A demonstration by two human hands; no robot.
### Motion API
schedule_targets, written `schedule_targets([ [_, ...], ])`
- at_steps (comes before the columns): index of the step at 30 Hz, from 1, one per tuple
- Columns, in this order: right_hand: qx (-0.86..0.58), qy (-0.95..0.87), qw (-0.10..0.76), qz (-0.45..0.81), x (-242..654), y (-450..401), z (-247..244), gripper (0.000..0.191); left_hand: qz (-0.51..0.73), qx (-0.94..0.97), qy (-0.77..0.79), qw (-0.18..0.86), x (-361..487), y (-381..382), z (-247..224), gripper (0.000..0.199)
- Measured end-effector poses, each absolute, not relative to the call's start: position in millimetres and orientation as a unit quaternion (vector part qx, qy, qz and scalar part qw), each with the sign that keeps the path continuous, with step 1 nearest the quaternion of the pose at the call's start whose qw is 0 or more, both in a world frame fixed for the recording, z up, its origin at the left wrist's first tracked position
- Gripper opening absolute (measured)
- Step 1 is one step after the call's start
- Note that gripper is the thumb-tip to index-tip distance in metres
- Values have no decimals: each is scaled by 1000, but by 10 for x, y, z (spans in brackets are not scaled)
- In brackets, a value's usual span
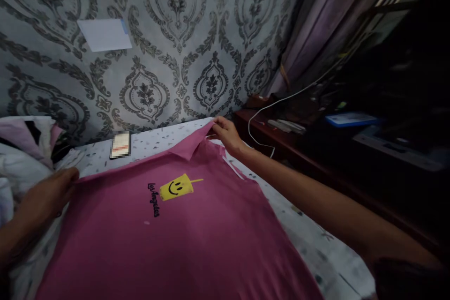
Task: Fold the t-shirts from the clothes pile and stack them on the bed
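Observation:
A pink T-shirt [116,234] lies spread over the bed, its collar end toward the right. On its front is a yellow smiling cup print [176,187] beside black lettering. My right hand [227,133] pinches the far right part of the shirt and lifts it, so a flap folds over near the sleeve. At the far left corner, my left hand [52,194] has its fingers closed on the shirt's edge. The near part of the shirt runs out of the bottom of the view.
White patterned bedding [154,138] lies under the shirt. A phone-like item [120,145], blurred, rests near the wall. Piled clothes [26,150] are at the left. To the right stands a dark reddish wooden surface [251,126] with a white cable [281,101] across it.

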State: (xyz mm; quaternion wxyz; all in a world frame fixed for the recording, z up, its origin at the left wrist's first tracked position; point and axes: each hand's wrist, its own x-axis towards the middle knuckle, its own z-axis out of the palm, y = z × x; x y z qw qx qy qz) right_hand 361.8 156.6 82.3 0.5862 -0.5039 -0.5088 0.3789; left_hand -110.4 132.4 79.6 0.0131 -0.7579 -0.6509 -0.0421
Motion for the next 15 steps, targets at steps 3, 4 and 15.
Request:
schedule_targets([
  [3, -494, -461, 599, 430, 3640, 1076, 594, 14, -26, -788, -614, 25, -1180, 1254, 640, 29],
  [4, -494, -443, 597, 451, 3630, 940, 514, 17, -24, -795, -606, 32, -1214, 1250, 572, 30],
  [15, -428, -381, 632, 522, 3543, 270, 441, 24, -28, -800, -598, 36, -1607, 1320, 268, 26],
])
